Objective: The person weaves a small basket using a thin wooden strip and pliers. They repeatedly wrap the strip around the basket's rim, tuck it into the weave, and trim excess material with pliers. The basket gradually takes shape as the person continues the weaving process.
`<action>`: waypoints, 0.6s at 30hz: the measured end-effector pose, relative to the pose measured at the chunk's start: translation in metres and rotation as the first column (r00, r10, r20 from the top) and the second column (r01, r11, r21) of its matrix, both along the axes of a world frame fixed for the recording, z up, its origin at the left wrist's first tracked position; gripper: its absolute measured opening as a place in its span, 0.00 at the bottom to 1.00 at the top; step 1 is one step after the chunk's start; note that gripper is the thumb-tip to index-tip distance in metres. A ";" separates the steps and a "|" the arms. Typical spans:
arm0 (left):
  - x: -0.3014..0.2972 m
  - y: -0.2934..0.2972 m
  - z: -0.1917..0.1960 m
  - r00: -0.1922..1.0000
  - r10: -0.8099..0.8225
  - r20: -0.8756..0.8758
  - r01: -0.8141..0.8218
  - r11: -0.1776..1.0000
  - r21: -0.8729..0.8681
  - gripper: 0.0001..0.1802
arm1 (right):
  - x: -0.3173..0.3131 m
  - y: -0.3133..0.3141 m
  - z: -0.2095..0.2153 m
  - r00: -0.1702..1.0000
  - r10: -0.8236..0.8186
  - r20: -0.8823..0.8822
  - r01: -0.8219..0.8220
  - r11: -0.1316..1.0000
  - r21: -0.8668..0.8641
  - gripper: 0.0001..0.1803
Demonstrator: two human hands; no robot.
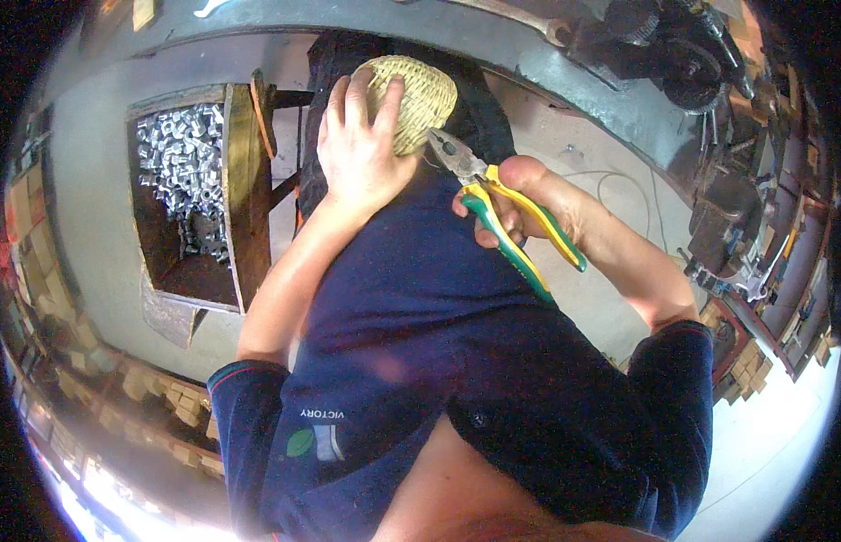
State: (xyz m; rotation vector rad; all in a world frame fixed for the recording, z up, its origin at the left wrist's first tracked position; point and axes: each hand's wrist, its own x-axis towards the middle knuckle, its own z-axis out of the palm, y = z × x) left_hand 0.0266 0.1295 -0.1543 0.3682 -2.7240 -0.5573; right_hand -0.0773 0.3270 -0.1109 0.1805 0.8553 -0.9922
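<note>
My left hand (366,144) is wrapped over a small woven basket (418,101) of pale yellow strands, with its fingers spread across the weave. The basket rests at my lap, against dark cloth. In my right hand (520,194) is a pair of combination pliers (464,161) with yellow and green handles. The handles are spread apart, and my fingers curl around them. The metal jaws point at the basket's lower right edge, right beside it; whether they touch it or grip a strand I cannot tell.
At left stands a wooden box (244,199) holding many shiny metal fittings (181,154). Across the top runs a grey metal bench (348,20) with a wrench (520,20) and dark machine parts (691,77). Stacked small boxes (750,370) show at the lower right.
</note>
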 end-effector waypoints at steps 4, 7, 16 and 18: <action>-0.008 -0.003 0.008 0.996 -0.057 0.067 0.061 0.996 -0.067 0.45 | 0.004 -0.003 0.001 0.992 -0.123 -0.002 0.123 0.992 -0.017 0.28; -0.013 -0.011 0.010 0.989 -0.130 0.073 0.138 0.985 -0.104 0.43 | 0.004 -0.007 0.011 0.993 -0.120 0.006 0.120 0.993 -0.019 0.28; -0.023 -0.010 0.010 0.972 -0.174 0.155 0.199 0.966 -0.163 0.42 | 0.020 -0.006 -0.021 0.847 -0.198 0.493 0.269 0.960 -0.078 0.36; -0.028 -0.013 0.007 0.959 -0.252 0.132 0.272 0.949 -0.161 0.42 | 0.020 -0.007 -0.022 0.868 -0.182 0.462 0.261 0.959 -0.113 0.35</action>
